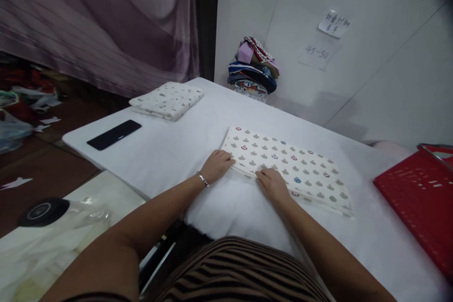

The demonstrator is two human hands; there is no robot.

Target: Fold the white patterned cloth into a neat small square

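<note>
A folded white cloth (286,163) printed with small grey, red and blue motifs lies flat on the white-covered table (170,151), stretching toward the right. At its near left corner, my left hand (217,166) pinches the edge; a silver bracelet circles that wrist. My right hand (274,184) has its fingers closed on the near edge, a little to the right. The layers show along this edge, and my thumbs are partly hidden. Farther back on the left rests another folded white cloth (168,99) with a sparse print.
A black phone (114,134) lies near the table's left edge. On the right stands a red plastic basket (421,198). A pile of folded clothes (253,68) is by the wall. At lower left, clear plastic bags (71,240) and a black round object (44,211) lie on a pale surface.
</note>
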